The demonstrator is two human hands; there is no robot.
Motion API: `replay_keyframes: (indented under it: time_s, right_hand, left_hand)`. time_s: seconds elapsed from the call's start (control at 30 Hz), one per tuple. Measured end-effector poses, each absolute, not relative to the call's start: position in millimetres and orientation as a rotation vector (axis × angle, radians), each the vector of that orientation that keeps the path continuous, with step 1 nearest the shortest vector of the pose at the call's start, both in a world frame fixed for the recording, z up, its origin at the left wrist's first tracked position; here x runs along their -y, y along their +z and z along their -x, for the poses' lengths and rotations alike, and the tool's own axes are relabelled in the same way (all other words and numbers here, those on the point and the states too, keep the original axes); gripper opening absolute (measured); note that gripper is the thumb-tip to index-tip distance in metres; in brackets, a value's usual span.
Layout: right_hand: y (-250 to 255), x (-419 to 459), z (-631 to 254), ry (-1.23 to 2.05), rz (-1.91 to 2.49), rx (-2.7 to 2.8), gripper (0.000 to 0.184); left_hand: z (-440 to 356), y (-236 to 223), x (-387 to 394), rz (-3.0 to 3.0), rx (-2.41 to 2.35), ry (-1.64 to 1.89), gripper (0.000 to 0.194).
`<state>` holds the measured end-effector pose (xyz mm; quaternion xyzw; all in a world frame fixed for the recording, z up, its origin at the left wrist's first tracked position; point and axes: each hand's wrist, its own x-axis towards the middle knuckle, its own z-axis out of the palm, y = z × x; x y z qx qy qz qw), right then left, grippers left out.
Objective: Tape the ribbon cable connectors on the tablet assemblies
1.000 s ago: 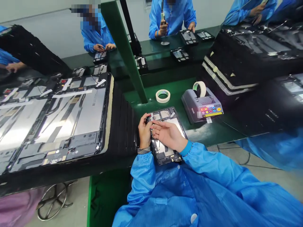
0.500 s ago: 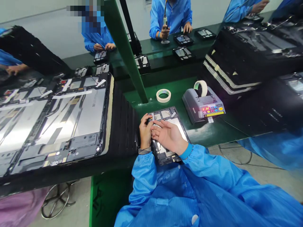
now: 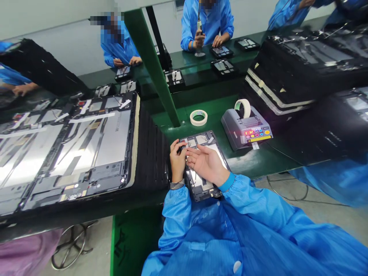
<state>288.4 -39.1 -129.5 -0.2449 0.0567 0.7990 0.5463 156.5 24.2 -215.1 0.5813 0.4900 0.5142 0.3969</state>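
An opened tablet (image 3: 205,186) lies on the green bench in front of me, its inner side up, with a silver battery, boards and pieces of white tape showing. My left hand (image 3: 177,163) is at its upper left corner, index finger and thumb bent together over the edge. Whatever lies between those fingertips is too small to make out. Over the middle of the tablet, my right hand (image 3: 207,165) is turned palm up. Its fingers stretch towards the left thumb, and their tips are close to it. I see nothing held in the right hand.
Behind the tablet are a tape roll (image 3: 198,117) and a grey tape dispenser (image 3: 245,126). Tall stacks of opened tablets stand left (image 3: 109,142) and right (image 3: 290,76). A green post (image 3: 155,69) rises nearby. Co-workers in blue sit across the bench, one holding a tool (image 3: 199,28).
Both hands stay at the tablet's upper left with small finger shifts. My left index finger reaches a little further over the edge. Across the bench, a co-worker's hand has moved slightly left.
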Motion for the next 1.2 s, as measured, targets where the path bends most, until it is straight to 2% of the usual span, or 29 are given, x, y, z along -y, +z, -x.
replay_keyframes:
  time_s: [0.13, 0.23, 0.3, 0.43, 0.57, 0.87, 1.03, 1.2]
  right_hand:
    - [-127.7, 51.9, -291.2, 1.923, 0.703, -0.081, 0.027]
    - [-126.0, 57.6, -299.2, 1.822, 0.985, 0.368, 0.03]
    - [-123.0, 53.7, -306.9, 1.496, 1.247, 0.96, 0.039]
    - [-114.7, 30.5, -320.8, 0.629, 1.593, 2.124, 0.046]
    - [-113.2, 11.3, -328.2, 0.322, 1.637, 2.615, 0.046]
    - [-114.9, 0.6, -340.8, 0.449, 1.524, 2.545, 0.044]
    - [-113.5, 44.5, -361.9, 0.44, 1.626, 2.068, 0.038]
    - [-153.6, 118.4, -389.0, 0.432, 1.7, 1.535, 0.042]
  left_hand:
    - [-155.8, -213.8, -25.4, -1.51, -1.242, 1.286, 0.019]
    - [-156.3, -212.5, -25.3, -1.526, -1.252, 1.286, 0.018]
    - [-156.7, -212.5, -25.1, -1.526, -1.258, 1.287, 0.018]
    - [-156.7, -215.4, -26.1, -1.536, -1.235, 1.303, 0.018]
    - [-156.9, -216.7, -27.6, -1.508, -1.23, 1.314, 0.016]
    - [-160.3, -214.7, -27.0, -1.468, -1.244, 1.332, 0.015]
    - [-161.0, -210.8, -29.0, -1.478, -1.278, 1.279, 0.018]
    - [-163.4, -206.2, -29.7, -1.466, -1.302, 1.256, 0.023]
